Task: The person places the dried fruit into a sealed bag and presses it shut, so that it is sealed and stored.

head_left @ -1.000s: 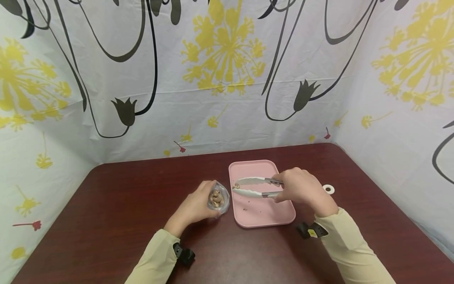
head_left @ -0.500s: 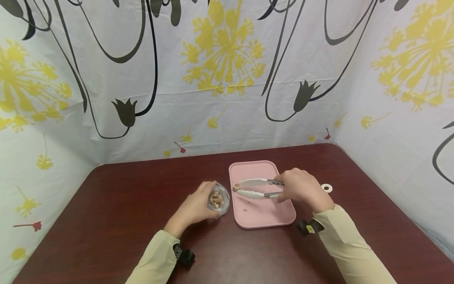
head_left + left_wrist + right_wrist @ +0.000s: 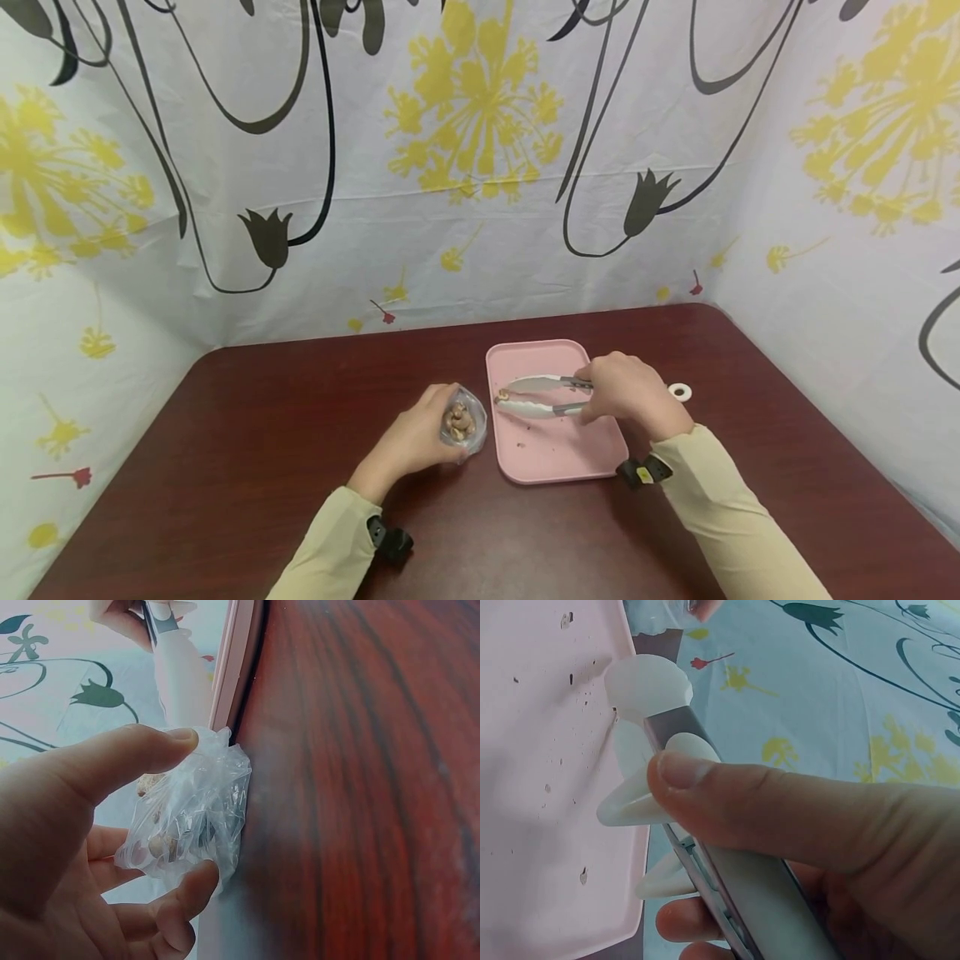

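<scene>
My left hand [image 3: 412,437] holds a clear plastic bag [image 3: 477,439] with its mouth facing up. Inside the bag lie several brown, lumpy pieces [image 3: 458,422] that resemble dried mushrooms. In the left wrist view, the thumb and curled fingers are around the crinkled bag [image 3: 199,802]. My right hand [image 3: 626,392] grips tongs [image 3: 536,409] with white tips and grey metal arms, thumb on the upper arm in the right wrist view. Over the pink tray [image 3: 555,462], the tong tips stand apart near its left rim, at a small brown piece [image 3: 503,395]. Whether they touch it is unclear.
Dark crumbs [image 3: 583,876] are scattered on the tray. Past the right wrist shows the tongs' white end ring [image 3: 679,392]. The dark red wooden table [image 3: 300,417] ends at a patterned white cloth [image 3: 480,267] behind and at both sides.
My right hand and the tongs have shifted slightly left, bringing the tips closer around the small brown piece. The left hand and the bag have stayed in place.
</scene>
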Demonstrator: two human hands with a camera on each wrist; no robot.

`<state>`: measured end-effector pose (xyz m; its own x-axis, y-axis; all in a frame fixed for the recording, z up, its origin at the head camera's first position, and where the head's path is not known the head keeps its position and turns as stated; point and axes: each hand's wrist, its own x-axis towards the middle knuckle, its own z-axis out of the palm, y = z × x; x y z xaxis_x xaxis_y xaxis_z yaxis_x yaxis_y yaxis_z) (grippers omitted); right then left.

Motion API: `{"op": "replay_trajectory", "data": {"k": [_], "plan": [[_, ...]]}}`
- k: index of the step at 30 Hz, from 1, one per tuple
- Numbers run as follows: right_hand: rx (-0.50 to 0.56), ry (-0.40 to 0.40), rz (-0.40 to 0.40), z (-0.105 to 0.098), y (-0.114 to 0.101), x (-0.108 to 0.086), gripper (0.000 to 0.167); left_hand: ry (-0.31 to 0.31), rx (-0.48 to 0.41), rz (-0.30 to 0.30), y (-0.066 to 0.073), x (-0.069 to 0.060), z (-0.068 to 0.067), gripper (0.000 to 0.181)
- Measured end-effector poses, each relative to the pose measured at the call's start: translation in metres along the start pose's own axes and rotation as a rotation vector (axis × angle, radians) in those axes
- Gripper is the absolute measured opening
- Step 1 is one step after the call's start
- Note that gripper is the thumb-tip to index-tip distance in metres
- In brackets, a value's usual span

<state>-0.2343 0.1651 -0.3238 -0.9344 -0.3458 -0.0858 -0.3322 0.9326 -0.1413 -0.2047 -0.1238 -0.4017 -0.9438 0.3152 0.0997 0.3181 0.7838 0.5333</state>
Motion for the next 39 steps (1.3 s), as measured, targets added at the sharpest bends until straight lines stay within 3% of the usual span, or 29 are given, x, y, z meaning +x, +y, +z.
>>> {"op": "replay_trajectory", "data": {"k": [25, 33, 39], "plan": [[-0.011, -0.024, 0.035, 0.0, -0.006, 0.005, 0.031, 0.013, 0.007, 0.024, -0.001, 0.0, 0.0, 0.092], [-0.006, 0.008, 0.017, 0.0, -0.004, 0.001, 0.036, 0.003, 0.0, 0.017, 0.0, -0.001, 0.0, 0.092], [-0.006, 0.038, -0.004, -0.004, -0.004, -0.005, 0.03, 0.001, 0.003, 0.016, 0.0, 0.0, 0.0, 0.092]]}}
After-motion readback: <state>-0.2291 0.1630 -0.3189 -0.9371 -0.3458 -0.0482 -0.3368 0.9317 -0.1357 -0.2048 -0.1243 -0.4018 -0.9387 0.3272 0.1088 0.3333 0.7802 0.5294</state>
